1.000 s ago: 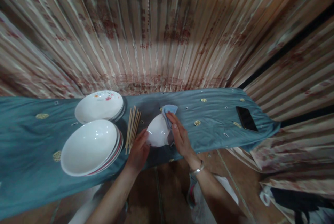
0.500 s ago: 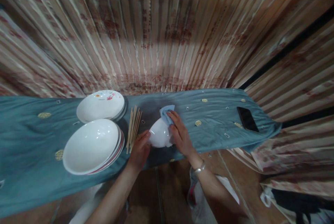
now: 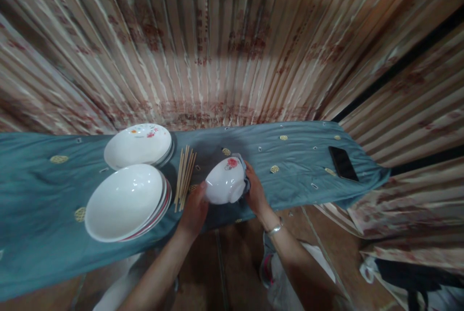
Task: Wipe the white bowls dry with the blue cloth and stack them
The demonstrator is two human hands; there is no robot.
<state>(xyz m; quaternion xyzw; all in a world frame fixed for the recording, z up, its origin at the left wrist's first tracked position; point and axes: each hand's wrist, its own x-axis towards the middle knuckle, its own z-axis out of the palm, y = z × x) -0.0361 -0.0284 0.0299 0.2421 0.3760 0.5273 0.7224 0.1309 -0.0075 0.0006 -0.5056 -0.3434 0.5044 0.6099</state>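
Note:
A small white bowl (image 3: 223, 185) with a red flower on its outer side is tilted between my two hands above the cloth. My left hand (image 3: 195, 207) grips its left edge. On the other side, my right hand (image 3: 254, 190) presses a blue cloth (image 3: 247, 184) against the bowl; the fingers are partly hidden behind it. Just left of the bowl lie several wooden chopsticks (image 3: 185, 178). Further left stands a stack of large white bowls (image 3: 125, 202), and behind it a second stack of white dishes (image 3: 137, 149) with a floral print.
A blue-green tablecloth (image 3: 297, 180) with yellow prints covers the narrow table. A black phone (image 3: 343, 163) lies near its right end. Pleated curtains (image 3: 232, 59) hang close behind the table. A dark bag-like item (image 3: 413, 277) is at the lower right.
The bowl has turned, so its red flower now shows. My right hand and the blue cloth have moved from the bowl's top edge down to its right side.

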